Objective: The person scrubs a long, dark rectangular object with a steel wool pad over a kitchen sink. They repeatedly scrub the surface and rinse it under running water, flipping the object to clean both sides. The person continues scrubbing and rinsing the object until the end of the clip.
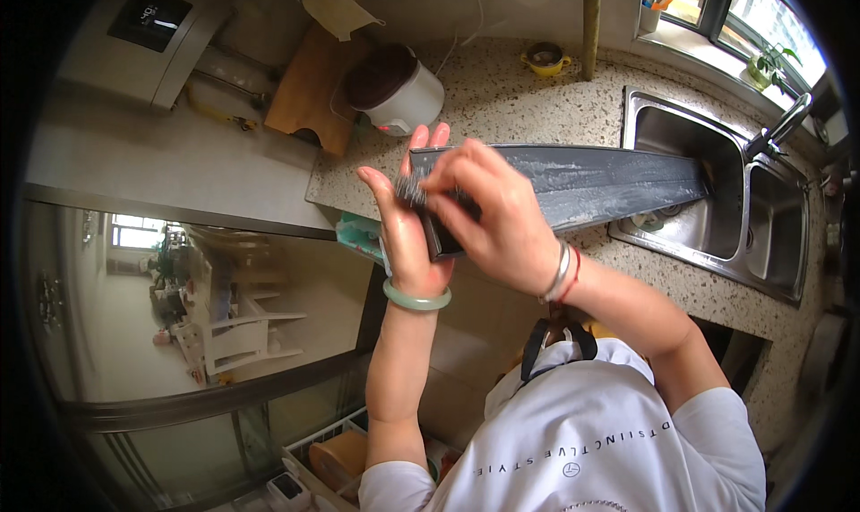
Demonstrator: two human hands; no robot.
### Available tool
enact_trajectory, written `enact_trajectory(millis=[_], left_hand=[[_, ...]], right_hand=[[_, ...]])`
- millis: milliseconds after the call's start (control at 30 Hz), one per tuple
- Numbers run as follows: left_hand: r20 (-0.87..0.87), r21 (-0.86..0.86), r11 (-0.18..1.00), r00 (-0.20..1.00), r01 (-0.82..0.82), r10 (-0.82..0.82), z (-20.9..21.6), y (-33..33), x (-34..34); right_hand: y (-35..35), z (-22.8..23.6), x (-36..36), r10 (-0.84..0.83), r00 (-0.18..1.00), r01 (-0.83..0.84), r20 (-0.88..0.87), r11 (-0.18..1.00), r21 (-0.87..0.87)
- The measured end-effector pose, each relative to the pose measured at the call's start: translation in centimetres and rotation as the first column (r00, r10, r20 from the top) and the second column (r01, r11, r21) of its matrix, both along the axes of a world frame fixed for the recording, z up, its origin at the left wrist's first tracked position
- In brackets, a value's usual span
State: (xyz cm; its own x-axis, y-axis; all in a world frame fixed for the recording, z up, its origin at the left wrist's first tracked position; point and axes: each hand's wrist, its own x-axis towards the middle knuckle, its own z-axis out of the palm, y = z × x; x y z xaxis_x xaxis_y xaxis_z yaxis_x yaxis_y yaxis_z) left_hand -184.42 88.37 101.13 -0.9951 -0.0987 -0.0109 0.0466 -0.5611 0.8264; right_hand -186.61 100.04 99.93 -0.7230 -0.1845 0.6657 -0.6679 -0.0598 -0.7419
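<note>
A long dark grey panel (573, 185), wet and streaked with whitish suds, stretches from my hands rightward over the counter, its far end over the sink. My left hand (408, 234) supports its left end from beneath, palm up, with fingers stretched past the back edge and thumb spread out to the left. On top of that same end my right hand (488, 212) is closed, pinching a grey steel wool scourer (410, 191) against the panel's end. Motion blurs the right fingertips, and the panel covers part of the left palm.
A double steel sink (685, 122) with a faucet (781, 127) lies at the right. On the speckled counter (488, 82) stand a white rice cooker (403, 95), a wooden board (309, 91) and a yellow pot (545, 60). A teal item (358, 234) shows by the counter's left edge.
</note>
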Motion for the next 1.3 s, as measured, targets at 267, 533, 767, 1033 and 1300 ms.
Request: enact_trajectory(millis=[267, 533, 767, 1033, 1300], left_hand=[[0.043, -0.05, 0.997, 0.997, -0.055, 0.057, 0.9, 0.8, 0.5], [-0.01, -0.034, 0.999, 1.0, 0.017, -0.017, -0.2, 0.1, 0.0], [-0.041, -0.082, 0.996, 0.998, 0.035, -0.039, -0.1, -0.3, -0.5], [-0.029, -0.161, 0.987, 0.999, 0.026, -0.031, 0.4, 0.4, -0.8], [-0.027, 0.014, 1.0, 1.0, -0.012, 0.012, -1.5, -0.6, -0.2]], right_hand=[[0.9, -0.5, -2.6, -0.114, 0.942, 0.192, -0.315, 0.955, 0.227], [4.2, -1.9, 1.3, 0.129, 0.992, -0.123, -0.006, 0.961, 0.249], [5.3, -2.4, 0.4, 0.101, 0.992, -0.064, -0.076, 0.919, 0.389], [2.5, -0.6, 2.5, 0.107, 0.994, -0.101, -0.015, 0.969, 0.224], [7.7, -7.0, -1.4, 0.067, 0.979, -0.126, 0.194, 0.944, 0.306]])
